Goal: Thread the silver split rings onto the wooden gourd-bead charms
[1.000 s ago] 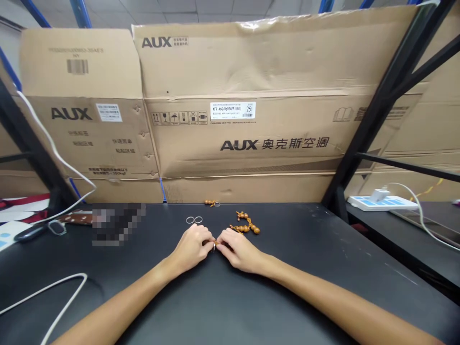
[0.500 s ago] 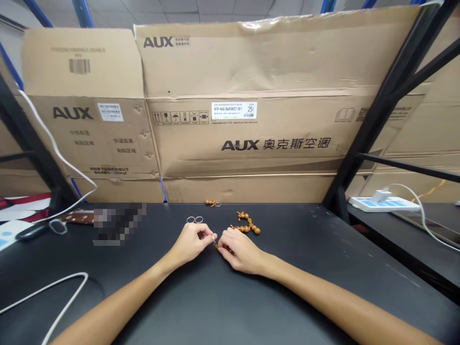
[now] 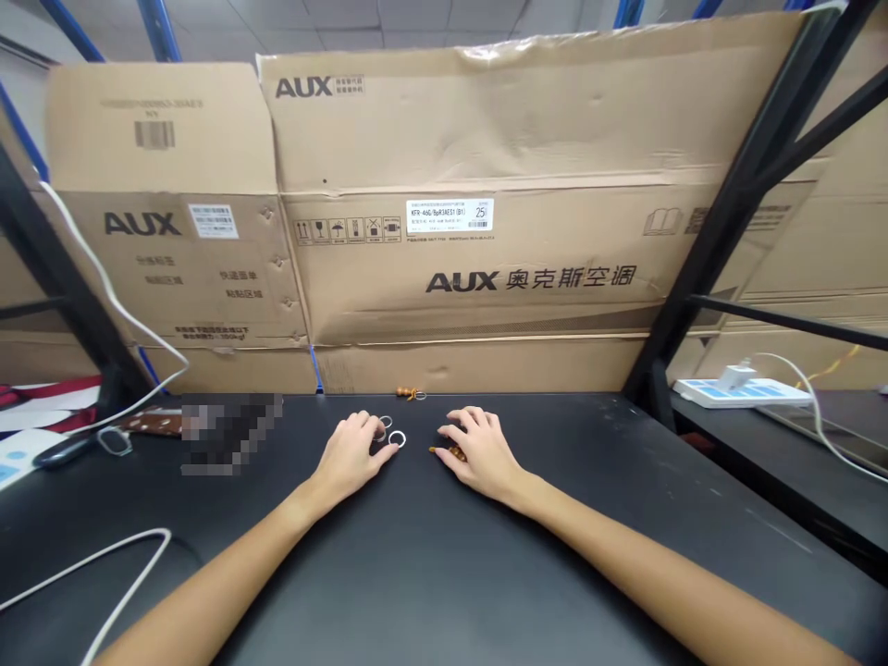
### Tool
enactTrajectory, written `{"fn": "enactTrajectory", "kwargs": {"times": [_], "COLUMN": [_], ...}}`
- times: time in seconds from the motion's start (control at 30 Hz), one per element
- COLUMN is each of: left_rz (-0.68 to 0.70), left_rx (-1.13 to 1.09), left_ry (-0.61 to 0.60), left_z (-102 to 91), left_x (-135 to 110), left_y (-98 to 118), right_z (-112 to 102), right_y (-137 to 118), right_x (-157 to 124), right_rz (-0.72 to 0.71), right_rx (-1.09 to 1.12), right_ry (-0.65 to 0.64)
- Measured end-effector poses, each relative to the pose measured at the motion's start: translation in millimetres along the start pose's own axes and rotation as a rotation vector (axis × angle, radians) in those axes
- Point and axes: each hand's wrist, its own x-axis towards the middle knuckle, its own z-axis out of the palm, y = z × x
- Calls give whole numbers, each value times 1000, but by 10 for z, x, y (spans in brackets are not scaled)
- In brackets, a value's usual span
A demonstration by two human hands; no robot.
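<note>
On the black bench (image 3: 555,555), our left hand (image 3: 351,451) rests open and spread, fingertips just beside two thin silver metal rings (image 3: 397,431); our right hand (image 3: 482,453) rests open, not pinching, just beside amber wooden beads (image 3: 444,451), partly hidden.

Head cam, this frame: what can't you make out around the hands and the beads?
- Wooden beads: the right hand covers most of them, so their full shape is hidden.
- Metal ring: the left hand partly hides it; contact can't be told.
- Pixelated patch: blurring hides what lies on the table there.
- Small beaded piece: at the far table edge, too small to count beads.
</note>
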Motion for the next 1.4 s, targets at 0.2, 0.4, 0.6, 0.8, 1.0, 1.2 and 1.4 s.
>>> {"fn": "enactTrajectory", "kwargs": {"times": [0.2,0.4,0.6,0.8,1.0,1.2,1.4], "left_rz": [136,93,119,106,32,33,48], "left_rx": [-23,-60,-85,-97,-40,-114,-100], "left_ry": [-68,-265,-199,-131,-229,-181,-119], "left_z": [65,166,211,211,200,234,225], "left_x": [25,152,198,187,185,260,292], "left_y": [-73,-146,-228,-280,-302,-397,-436], "right_z": [57,67,87,69,41,102,120], "right_y": [95,115,164,196,248,358,433], "right_x": [17,65,51,52,49,36,64], "right_rz": [100,85,88,96,195,187,73], "right_rx": [10,45,25,49,-62,71,147], "right_ry": [-98,-118,-118,-134,-143,-191,-123]}}
